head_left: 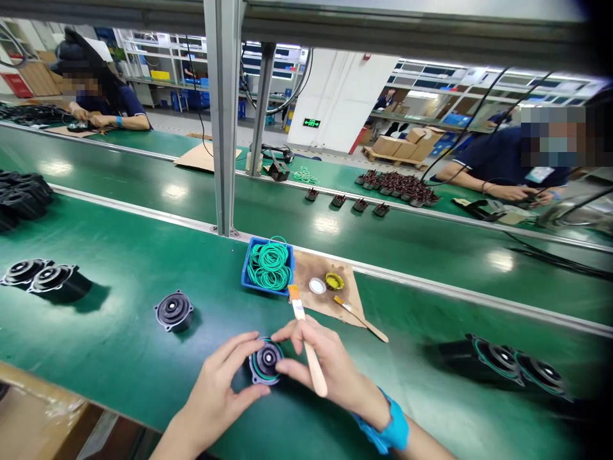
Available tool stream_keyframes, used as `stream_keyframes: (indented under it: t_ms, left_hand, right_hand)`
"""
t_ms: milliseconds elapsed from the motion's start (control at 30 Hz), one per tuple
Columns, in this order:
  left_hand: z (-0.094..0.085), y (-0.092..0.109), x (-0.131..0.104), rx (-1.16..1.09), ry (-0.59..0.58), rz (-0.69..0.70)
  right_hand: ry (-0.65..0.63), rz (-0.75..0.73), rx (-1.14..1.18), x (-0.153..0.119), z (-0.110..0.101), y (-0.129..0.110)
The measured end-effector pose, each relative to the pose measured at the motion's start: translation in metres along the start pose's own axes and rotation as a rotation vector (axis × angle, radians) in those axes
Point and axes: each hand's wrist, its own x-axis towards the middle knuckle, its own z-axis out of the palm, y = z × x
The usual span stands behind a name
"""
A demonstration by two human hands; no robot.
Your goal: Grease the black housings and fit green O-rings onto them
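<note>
A round dark housing point(266, 361) with a green ring around its top lies on the green bench between my hands. My left hand point(223, 380) is curved around its left side, fingertips and thumb on the rim. My right hand point(325, 358) touches the housing's right side with thumb and a fingertip, and a wooden brush point(309, 348) with orange bristles is held in it, bristles pointing up and away. Behind them stands a blue bin point(244, 281) of green rings point(271, 265). A similar housing point(175, 312), with no green ring visible, sits to the left.
Brown paper point(352, 291) bears a yellow-rimmed pot point(334, 281), a white lid point(317, 285) and a second brush point(366, 322). More housings stand at left point(60, 284) and right point(502, 364). A metal post point(223, 128) rises behind the bin. Two people work across the line.
</note>
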Motion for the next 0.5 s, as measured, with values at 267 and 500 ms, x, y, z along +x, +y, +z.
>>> stream_keyframes:
  t_ms: [267, 500]
  left_hand:
    - [-0.008, -0.001, 0.011, 0.087, -0.037, 0.095]
    - [0.002, -0.004, 0.002, 0.202, 0.09, 0.199]
  right_hand:
    - [-0.017, -0.307, -0.278, -0.011, 0.003, 0.006]
    - [0.187, -0.374, -0.326, -0.027, 0.017, 0.007]
